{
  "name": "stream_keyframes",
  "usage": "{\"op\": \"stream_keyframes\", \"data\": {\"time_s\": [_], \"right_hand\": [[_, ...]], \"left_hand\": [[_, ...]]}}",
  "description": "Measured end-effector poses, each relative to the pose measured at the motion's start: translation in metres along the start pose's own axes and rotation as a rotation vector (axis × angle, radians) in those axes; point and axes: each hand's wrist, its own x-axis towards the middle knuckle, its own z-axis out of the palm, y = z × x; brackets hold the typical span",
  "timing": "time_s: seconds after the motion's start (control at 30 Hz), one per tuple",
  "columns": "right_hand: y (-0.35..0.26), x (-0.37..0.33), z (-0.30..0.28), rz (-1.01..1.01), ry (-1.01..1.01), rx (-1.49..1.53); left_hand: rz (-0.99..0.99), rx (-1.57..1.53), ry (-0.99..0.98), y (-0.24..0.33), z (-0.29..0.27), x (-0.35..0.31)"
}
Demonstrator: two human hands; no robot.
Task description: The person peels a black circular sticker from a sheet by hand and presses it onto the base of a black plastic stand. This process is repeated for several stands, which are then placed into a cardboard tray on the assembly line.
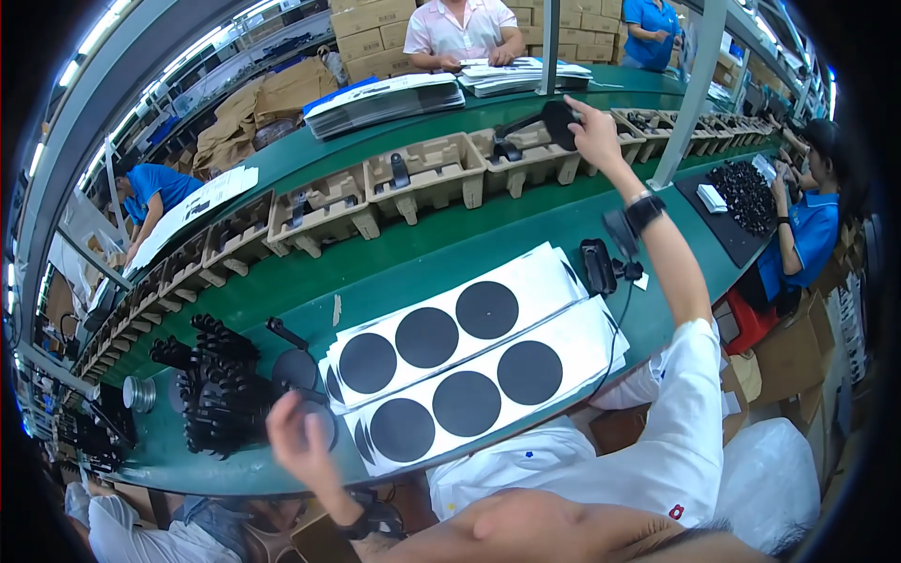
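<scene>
My right hand (pixel 597 136), arm stretched out, grips a black stand with a round base (pixel 559 126). Its thin arm reaches left over a moulded pulp tray (pixel 526 169). At lower left hovers my left hand (pixel 302 441), slightly blurred, thumb and fingers apart, with nothing visible between them. Just behind it lie dark round bases, one with a short arm (pixel 295 366). Left of these, a heap of black stand arms (pixel 221 389) is piled up. In front of me lie two stacks of white sheets (pixel 441 375) bearing black round pads (pixel 466 403).
A line of pulp trays (pixel 324 220) runs along the green conveyor (pixel 422 235). A metal post (pixel 690 103) stands right of my right arm. Small black parts (pixel 601 267) with a cable lie beside the sheets. Co-workers sit at right (pixel 798 235) and stand across the line (pixel 465 38).
</scene>
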Motion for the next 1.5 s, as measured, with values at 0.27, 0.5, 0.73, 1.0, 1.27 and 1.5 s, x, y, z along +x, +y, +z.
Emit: {"op": "stream_keyframes", "data": {"time_s": [0.27, 0.5, 0.73, 1.0, 1.27, 1.5], "right_hand": [[0.119, 0.051, 0.074, 0.03, -0.111, -0.287], [0.127, -0.002, 0.048, 0.089, -0.391, -0.374], [-0.061, -0.102, 0.031, -0.384, -0.379, 0.243], [-0.172, -0.2, 0.049, -0.825, -0.743, 0.488], [-0.193, -0.191, 0.064, -0.983, -0.849, 0.392], [-0.206, -0.184, 0.071, -1.005, -0.882, 0.412]], "left_hand": [[-0.01, 0.627, -0.166, -0.089, -0.039, 0.0], [-0.062, 0.866, -0.292, -0.093, -0.029, 0.016], [-0.029, 0.507, -0.193, -0.08, -0.044, 0.01], [-0.239, -0.901, 0.086, -0.016, -0.016, 0.002], [-0.616, -1.37, -0.112, -0.022, 0.048, -0.001], [-0.735, -1.21, 0.066, -0.028, 0.059, 0.0]]}}
